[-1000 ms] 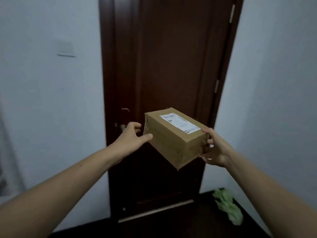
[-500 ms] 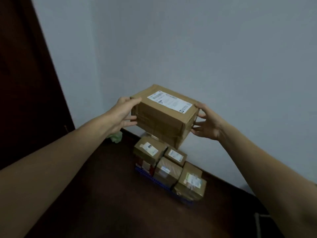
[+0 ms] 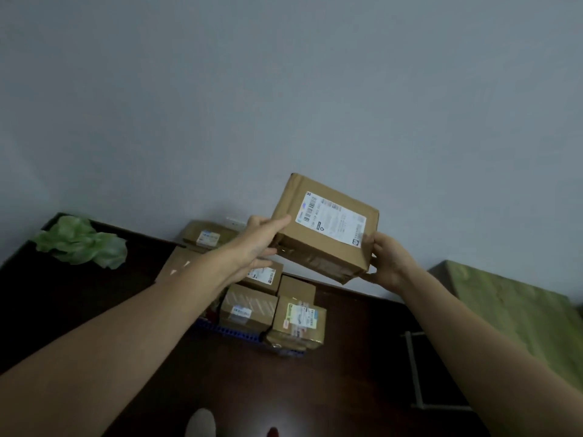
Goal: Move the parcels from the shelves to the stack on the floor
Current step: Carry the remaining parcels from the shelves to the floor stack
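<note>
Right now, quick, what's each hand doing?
Left hand: holding the left end of the cardboard parcel, thumb on top.
Right hand: holding the parcel's right end, fingers curled round its corner.

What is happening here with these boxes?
A person holds a cardboard parcel in the air, label up and tilted. The left hand grips its left end and the right hand grips its right end. Below it, a stack of parcels stands on the dark floor against the wall. The held parcel is not yet set down.
</note>
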